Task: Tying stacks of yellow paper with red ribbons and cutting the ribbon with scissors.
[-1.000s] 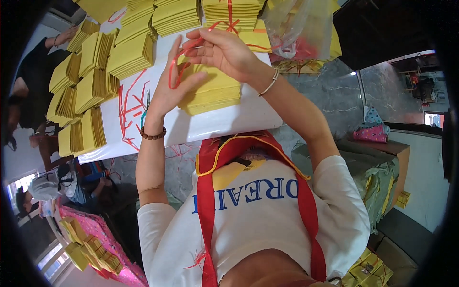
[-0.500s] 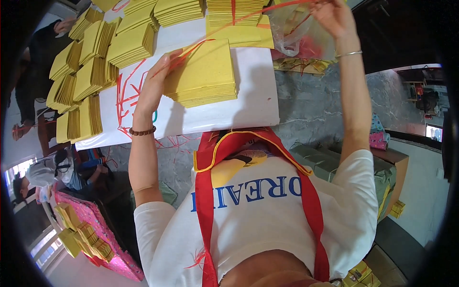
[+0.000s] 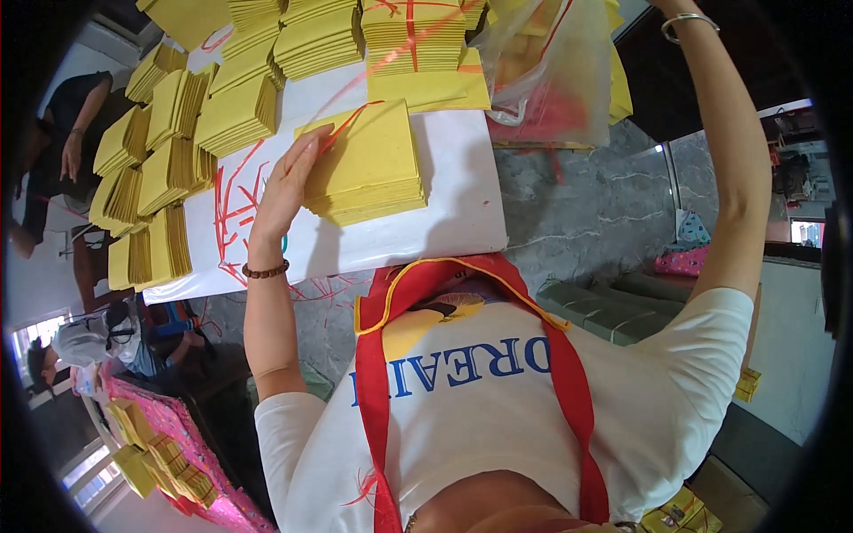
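Observation:
A stack of yellow paper sheets (image 3: 366, 164) lies near the front edge of the white-covered table (image 3: 462, 195). My left hand (image 3: 289, 182) is at its left side, fingers closed together, pinching a red plastic ribbon (image 3: 354, 117) against the stack's far left corner. One short strand lies over the top of the sheets. Another strand, translucent and blurred, stretches from the hand up to the far right. My right arm reaches out to the upper right. Only the base of my right hand (image 3: 661, 3) shows past a silver bangle; its fingers are cut off by the upper edge.
Several folded yellow paper stacks (image 3: 164, 169) stand on the table's left and far sides, one bundle (image 3: 413, 40) tied in red. A clear plastic bag (image 3: 551, 89) hangs by the right edge. Loose red ribbon (image 3: 233, 222) lies to the left. Another person's arm (image 3: 84, 124) shows at far left.
My right hand has moved up and outward, its fingers leaving the view, drawing the ribbon along. My left hand stays at the stack. The view has shifted slightly.

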Motion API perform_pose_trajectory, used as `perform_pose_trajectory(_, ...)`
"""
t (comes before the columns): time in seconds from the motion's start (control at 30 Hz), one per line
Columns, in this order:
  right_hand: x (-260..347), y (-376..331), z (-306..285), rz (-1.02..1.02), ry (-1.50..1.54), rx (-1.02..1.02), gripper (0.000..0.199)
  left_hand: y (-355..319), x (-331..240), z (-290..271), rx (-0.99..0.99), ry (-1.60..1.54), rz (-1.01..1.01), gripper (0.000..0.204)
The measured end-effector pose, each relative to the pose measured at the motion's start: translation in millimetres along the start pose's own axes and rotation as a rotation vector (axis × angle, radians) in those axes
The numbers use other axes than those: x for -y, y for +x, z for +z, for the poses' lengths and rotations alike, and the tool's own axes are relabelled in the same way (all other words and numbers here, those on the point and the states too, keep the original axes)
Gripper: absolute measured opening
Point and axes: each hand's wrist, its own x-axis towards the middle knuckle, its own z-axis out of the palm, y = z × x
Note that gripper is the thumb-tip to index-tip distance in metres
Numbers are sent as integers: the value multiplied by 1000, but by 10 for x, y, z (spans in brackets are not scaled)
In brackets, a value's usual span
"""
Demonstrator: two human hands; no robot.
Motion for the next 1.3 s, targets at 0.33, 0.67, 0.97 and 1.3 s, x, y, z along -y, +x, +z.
perform_pose_trajectory(0.33,14,56,-31,58,324,57,35,76,-92,78,172,240,-27,37)
perform_pose_trajectory(0.67,343,216,1290,113,906,452,33,-53,59,55,105,172,-19,59)
perform_pose_trajectory(0.97,742,-389,2406,35,420,963,33,-9,-66,-27,211,298,-60,50)
perform_pose_trajectory(1.3,587,-313,2502,106,591,896,37,149,-242,-46,202,351,12,46)
